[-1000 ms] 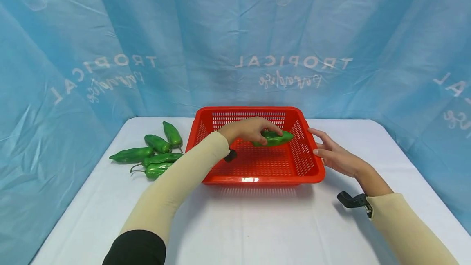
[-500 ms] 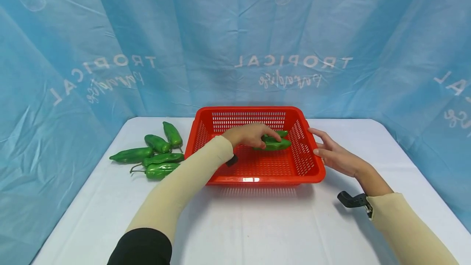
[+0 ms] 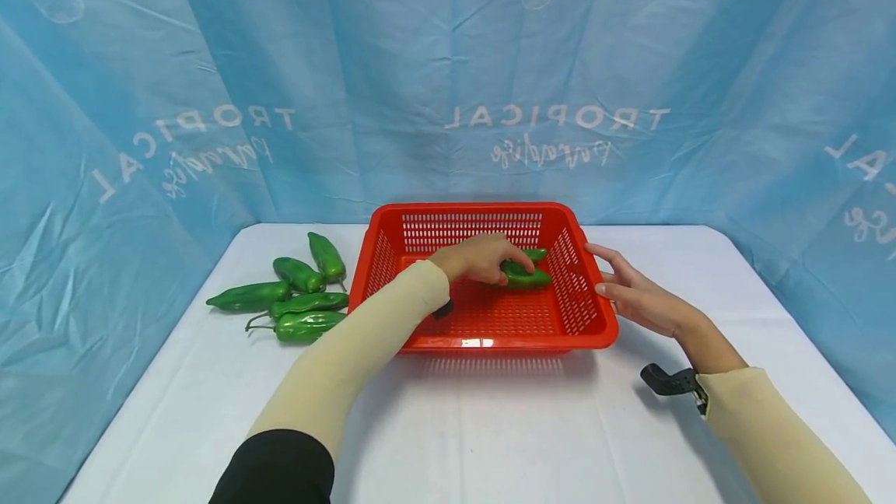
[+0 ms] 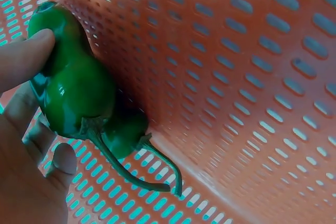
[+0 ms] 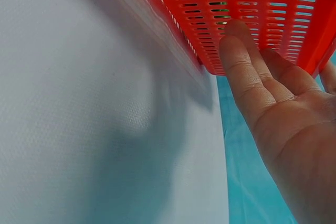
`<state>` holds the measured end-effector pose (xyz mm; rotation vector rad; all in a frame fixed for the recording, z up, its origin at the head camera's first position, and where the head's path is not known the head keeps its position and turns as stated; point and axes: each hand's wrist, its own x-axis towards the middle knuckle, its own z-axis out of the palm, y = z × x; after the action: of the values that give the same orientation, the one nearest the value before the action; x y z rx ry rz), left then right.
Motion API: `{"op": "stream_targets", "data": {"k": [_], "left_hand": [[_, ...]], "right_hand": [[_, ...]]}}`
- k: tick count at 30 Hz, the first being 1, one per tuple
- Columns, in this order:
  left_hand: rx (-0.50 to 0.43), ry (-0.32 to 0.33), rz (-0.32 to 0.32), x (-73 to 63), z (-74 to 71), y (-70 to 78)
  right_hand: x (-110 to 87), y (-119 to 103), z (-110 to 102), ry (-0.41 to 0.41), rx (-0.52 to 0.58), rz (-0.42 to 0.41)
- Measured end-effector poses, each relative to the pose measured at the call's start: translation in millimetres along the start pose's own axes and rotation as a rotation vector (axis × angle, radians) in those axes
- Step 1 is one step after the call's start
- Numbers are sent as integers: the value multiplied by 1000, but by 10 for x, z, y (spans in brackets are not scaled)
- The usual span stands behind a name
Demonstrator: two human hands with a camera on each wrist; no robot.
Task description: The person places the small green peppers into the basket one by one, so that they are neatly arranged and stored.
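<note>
Nearest, at the near left of the basket [image 3: 500, 317], a black sleeve [image 3: 280, 465] covers the upper part of the person's left arm, with a beige sleeve [image 3: 350, 356] running on from it and over the basket's left side. Right of the basket and nearer than it, a second beige sleeve [image 3: 777, 434] ends at a black strap [image 3: 668, 381] on the right wrist. The white table [image 3: 448, 418] spreads in front of the red slotted basket and to both sides of it.

The right hand [image 3: 640, 298] rests against the basket's right side from outside, fingers mostly straight and parted, touching the wall and rim rather than wrapped round them.

Inside the basket, toward its right side, the left hand [image 3: 479, 259] pinches a green pepper [image 3: 530, 279] between fingers and thumb, parted only by the pepper's thickness. Whether that pepper touches the basket's floor, I cannot tell. Another pepper [image 3: 537, 253] lies in the basket just beyond it; in the left wrist view their curved stems nearly meet.

Left of the basket, five green peppers [image 3: 311, 302] lie grouped on the table.

Beyond the basket hangs a blue curtain [image 3: 448, 37] with mirrored white lettering [image 3: 560, 117].
</note>
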<state>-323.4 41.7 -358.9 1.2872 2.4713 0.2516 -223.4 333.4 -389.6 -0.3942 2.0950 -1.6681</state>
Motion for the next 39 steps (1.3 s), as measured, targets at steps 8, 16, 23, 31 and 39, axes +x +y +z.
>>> {"op": "stream_targets", "data": {"k": [8, 16, 23, 31, 39], "left_hand": [[81, 11, 17, 32, 32, 2], [140, 69, 49, 40, 57, -17], [115, 85, 46, 35, 68, -38], [145, 90, 46, 23, 39, -28], [151, 87, 25, 22, 45, -25]], "right_hand": [[2, 1, -1, 2, -5, 0], [-1, 16, -20, -12, 7, -14], [2, 23, -24, -16, 12, -14], [-7, -16, -14, -7, 8, -10], [-3, -3, -5, -9, 11, -7]]}}
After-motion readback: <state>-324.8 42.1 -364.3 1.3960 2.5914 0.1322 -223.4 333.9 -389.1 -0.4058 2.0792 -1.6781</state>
